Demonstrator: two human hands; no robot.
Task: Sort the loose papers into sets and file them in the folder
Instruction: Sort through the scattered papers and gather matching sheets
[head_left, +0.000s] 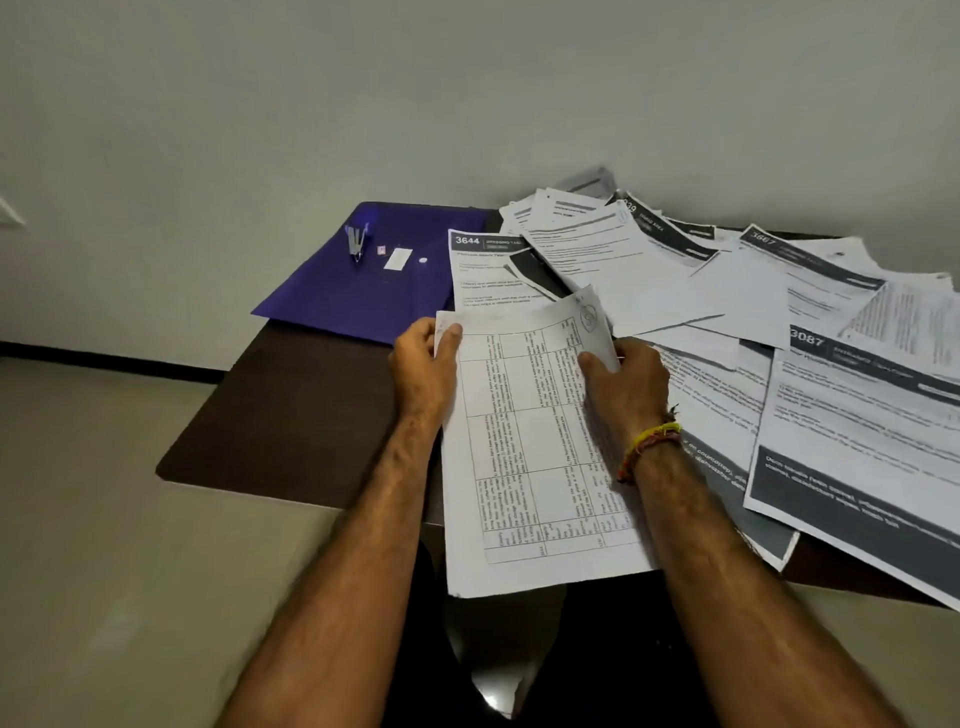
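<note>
A printed sheet with a table grid (524, 447) is held above the near edge of the table, its text running sideways. My left hand (423, 366) pinches its top left corner. My right hand (626, 384) grips its upper right edge, a yellow and red thread band on the wrist. A purple folder (332, 296) lies shut at the table's far left. Loose papers (727, 312) with dark headers are spread in an overlapping heap over the right half of the table, among them one marked 3644 (483, 270) and one marked 3087 (862, 415).
On the folder lie a staple remover (357, 242), a small white card (398, 259) and two tiny items. The dark brown table (280, 415) stands against a pale wall; its left front part is bare. Some sheets overhang the table's right front edge.
</note>
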